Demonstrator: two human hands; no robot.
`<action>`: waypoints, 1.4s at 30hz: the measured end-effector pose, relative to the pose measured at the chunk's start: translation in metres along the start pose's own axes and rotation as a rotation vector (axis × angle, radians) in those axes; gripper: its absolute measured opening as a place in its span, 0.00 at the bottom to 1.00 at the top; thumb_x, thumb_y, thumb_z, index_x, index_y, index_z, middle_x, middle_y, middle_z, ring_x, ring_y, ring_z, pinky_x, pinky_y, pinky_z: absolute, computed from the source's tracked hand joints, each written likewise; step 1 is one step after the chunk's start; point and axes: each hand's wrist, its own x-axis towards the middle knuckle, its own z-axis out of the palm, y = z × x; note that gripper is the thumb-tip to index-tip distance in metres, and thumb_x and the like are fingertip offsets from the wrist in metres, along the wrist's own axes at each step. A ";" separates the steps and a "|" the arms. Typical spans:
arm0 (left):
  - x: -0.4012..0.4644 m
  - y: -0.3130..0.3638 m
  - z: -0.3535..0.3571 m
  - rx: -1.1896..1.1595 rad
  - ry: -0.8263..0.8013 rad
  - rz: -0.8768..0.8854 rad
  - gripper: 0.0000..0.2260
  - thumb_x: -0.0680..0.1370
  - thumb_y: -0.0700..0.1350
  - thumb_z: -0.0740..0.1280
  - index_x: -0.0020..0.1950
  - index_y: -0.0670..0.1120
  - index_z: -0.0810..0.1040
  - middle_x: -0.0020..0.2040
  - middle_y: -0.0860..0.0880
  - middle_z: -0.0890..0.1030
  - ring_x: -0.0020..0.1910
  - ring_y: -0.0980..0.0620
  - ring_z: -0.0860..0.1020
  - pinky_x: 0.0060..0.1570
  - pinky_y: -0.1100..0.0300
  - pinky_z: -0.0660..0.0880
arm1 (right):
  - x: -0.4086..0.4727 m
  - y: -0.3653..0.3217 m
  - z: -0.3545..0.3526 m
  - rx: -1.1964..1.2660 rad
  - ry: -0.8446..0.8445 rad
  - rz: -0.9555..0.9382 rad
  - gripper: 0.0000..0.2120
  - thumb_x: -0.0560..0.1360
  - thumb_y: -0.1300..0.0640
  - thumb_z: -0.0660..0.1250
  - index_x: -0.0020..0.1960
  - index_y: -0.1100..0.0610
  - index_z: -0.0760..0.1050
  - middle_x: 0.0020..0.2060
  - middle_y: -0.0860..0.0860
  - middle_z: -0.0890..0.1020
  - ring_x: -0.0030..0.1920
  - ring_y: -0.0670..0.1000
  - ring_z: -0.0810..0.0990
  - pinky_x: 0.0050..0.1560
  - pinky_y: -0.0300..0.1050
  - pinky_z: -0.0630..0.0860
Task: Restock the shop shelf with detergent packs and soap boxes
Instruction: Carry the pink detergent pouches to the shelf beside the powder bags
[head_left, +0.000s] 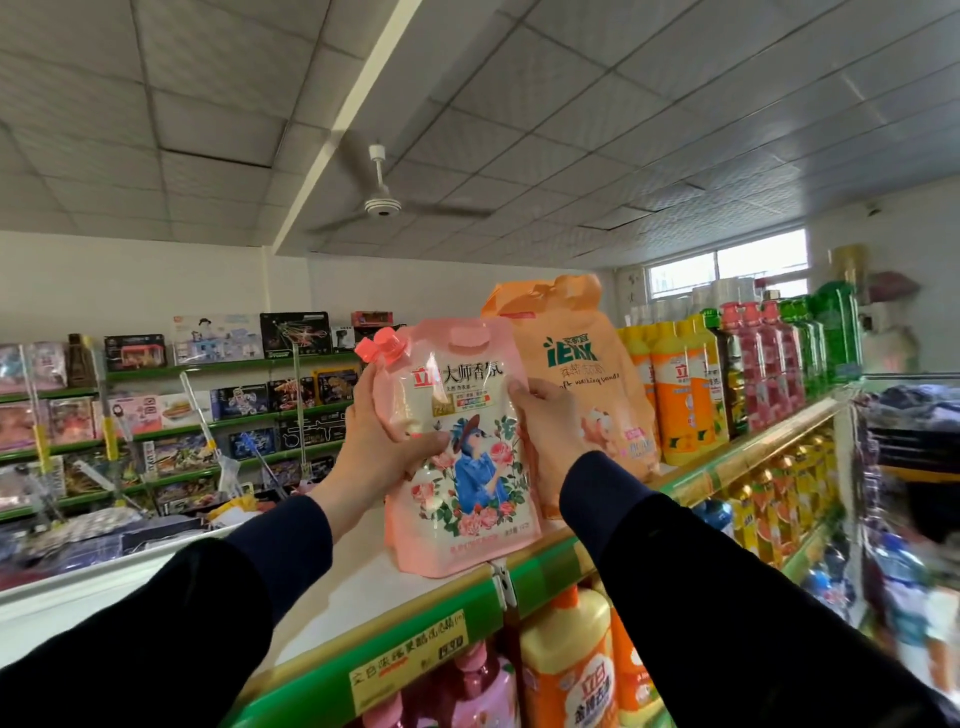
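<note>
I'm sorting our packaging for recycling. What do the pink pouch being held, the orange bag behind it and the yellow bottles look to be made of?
Pink pouch: glossy flexible plastic film, going by its sheen and creases; rigid-looking plastic cap. Orange bag: similar soft film, less shiny, crumpled at the top. Yellow bottles: probably rigid, smooth plastic, holding their shape.

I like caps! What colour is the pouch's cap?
Pink cap, clearest in the head view.
</note>
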 end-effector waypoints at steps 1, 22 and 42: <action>0.000 0.000 -0.001 0.006 0.004 0.035 0.55 0.60 0.48 0.85 0.79 0.60 0.56 0.72 0.44 0.72 0.64 0.41 0.79 0.55 0.39 0.82 | 0.000 0.001 -0.003 -0.026 0.011 -0.006 0.12 0.80 0.54 0.68 0.47 0.63 0.81 0.41 0.58 0.86 0.42 0.62 0.85 0.47 0.55 0.82; -0.034 0.023 -0.022 0.270 0.135 0.076 0.19 0.76 0.48 0.76 0.36 0.35 0.77 0.53 0.48 0.78 0.61 0.43 0.75 0.59 0.52 0.69 | -0.007 0.018 -0.013 -0.040 0.118 0.037 0.12 0.81 0.61 0.63 0.45 0.54 0.84 0.45 0.58 0.88 0.51 0.63 0.86 0.53 0.66 0.82; -0.043 0.031 -0.014 0.345 0.101 0.101 0.15 0.78 0.53 0.73 0.37 0.44 0.80 0.46 0.53 0.78 0.45 0.57 0.76 0.44 0.62 0.70 | -0.007 0.023 -0.019 -0.061 0.167 0.067 0.12 0.77 0.54 0.71 0.35 0.51 0.86 0.40 0.55 0.89 0.42 0.59 0.87 0.47 0.55 0.84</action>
